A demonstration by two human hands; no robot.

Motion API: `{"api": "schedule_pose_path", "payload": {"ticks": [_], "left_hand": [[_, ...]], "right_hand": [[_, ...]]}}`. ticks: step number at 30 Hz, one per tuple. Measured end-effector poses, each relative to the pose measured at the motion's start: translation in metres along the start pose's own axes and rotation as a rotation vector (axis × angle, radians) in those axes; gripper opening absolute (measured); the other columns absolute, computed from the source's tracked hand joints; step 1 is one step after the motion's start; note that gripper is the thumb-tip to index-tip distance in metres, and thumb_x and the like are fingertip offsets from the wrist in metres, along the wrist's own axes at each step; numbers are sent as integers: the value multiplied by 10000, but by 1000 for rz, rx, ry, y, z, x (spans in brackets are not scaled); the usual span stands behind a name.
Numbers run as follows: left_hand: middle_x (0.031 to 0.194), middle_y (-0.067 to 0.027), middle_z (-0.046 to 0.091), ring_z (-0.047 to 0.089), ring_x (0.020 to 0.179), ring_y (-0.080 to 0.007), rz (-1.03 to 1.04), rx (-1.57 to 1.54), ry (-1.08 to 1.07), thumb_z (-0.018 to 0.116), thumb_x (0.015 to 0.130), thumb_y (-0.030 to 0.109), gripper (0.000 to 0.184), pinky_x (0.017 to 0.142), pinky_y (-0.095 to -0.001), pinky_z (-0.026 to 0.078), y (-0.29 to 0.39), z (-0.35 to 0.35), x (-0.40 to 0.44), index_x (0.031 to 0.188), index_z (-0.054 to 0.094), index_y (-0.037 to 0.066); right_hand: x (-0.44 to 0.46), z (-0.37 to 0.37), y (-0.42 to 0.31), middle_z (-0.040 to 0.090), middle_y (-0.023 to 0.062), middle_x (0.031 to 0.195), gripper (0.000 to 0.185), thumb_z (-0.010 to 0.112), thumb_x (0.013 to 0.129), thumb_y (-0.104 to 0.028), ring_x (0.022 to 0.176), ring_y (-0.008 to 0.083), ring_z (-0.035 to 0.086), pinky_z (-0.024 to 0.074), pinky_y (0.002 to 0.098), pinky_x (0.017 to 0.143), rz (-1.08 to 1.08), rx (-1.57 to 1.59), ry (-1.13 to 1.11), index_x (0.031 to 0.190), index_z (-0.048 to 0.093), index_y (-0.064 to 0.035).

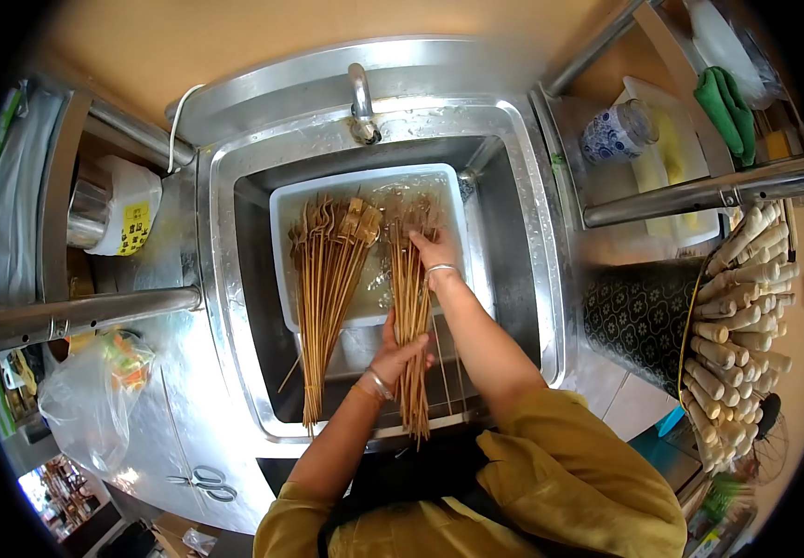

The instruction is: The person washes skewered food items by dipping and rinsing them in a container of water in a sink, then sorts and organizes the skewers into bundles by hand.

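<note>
My left hand [395, 356] is closed around the lower part of a bundle of thin wooden skewers [407, 312], whose bare ends point toward me. My right hand [434, 252] grips the same bundle higher up, near the food pieces threaded on it; some of its fingers are hidden. A second bundle of skewers [326, 298] leans to the left, its brown and yellowish food ends in a white tub [281, 223] of cloudy water. The tub stands in a steel sink [251, 200]. A few single skewers rest apart, near both bundles.
A faucet [362, 107] rises behind the tub. On the left counter lie scissors [207, 483] and a clear plastic bag [86, 400] with food scraps. A dark patterned container [639, 312] of wooden-handled sticks is at right. Shelf rails [699, 193] border the sink on both sides.
</note>
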State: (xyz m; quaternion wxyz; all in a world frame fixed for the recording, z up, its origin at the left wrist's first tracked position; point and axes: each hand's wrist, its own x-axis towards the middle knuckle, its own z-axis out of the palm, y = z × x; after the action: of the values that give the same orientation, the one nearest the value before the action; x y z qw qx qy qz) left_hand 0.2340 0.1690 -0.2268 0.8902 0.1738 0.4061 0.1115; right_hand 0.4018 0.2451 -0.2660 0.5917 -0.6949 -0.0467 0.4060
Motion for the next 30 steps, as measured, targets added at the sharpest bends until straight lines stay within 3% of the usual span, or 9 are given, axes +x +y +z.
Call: {"api": "schedule_pose_path", "payload": {"ticks": [5,7,11,13,19,23,25,29,30], "left_hand": [[917,-61,516,504,582,-111,183,484,79,577,792,-34,871,464,-239,458,-4,14,5,1402,12,225],[934,-62,514,520,628,-123,111,527,121,591,791,-15,887,512,-246,474,-4,12,4,1402,-8,217],[1050,-97,528,559,703,-164,339,423,92,628,777,33,951,572,-308,500,-15,7,4,1391,-73,224],[1055,-102,534,573,782,-179,77,-30,234,654,780,76,958,611,-335,511,-9,17,-4,1389,-69,230],[966,-127,565,599,731,-206,-92,-141,-56,609,799,24,559,576,-322,519,-14,16,3,1239,276,113],[810,-124,580,564,580,-156,-3,303,44,603,782,12,447,487,-276,474,-10,23,3,1119,313,65],[777,-111,576,567,587,-163,-39,871,244,616,782,51,448,492,-285,479,-6,25,4,1117,318,66],[846,-125,571,583,698,-183,142,1059,225,621,807,141,462,587,-319,508,-10,13,1,1142,315,56],[902,-128,564,579,775,-195,88,608,186,609,822,203,467,651,-330,510,-7,18,-4,1158,326,46]], "right_hand": [[43,-8,43,603,142,951,390,631,802,-129,790,223,596,492,328,600,-444,-478,-2,1119,475,35],[48,-17,39,611,120,858,303,608,826,-160,678,196,593,484,317,526,93,-80,-57,1048,531,32],[9,-10,7,596,86,787,206,578,849,-153,623,169,558,476,308,513,189,138,26,976,564,9],[9,-2,15,586,68,799,171,598,829,-114,681,162,543,471,304,568,37,93,110,957,566,-5],[16,-4,19,597,102,908,304,673,742,-55,796,190,553,444,296,756,57,-104,57,1005,534,5],[18,13,-9,582,147,1027,493,728,691,-86,947,236,550,429,324,843,-150,-134,26,1104,477,10],[27,17,-15,551,168,1117,659,762,654,-121,1063,278,508,390,346,919,-117,-672,13,1193,407,13],[42,0,-1,576,146,1070,456,686,744,-98,952,252,562,460,360,820,11,147,-25,1133,484,29],[40,-6,-2,585,134,1051,359,636,788,-81,894,237,579,482,351,764,25,198,-25,1106,514,33]]}}
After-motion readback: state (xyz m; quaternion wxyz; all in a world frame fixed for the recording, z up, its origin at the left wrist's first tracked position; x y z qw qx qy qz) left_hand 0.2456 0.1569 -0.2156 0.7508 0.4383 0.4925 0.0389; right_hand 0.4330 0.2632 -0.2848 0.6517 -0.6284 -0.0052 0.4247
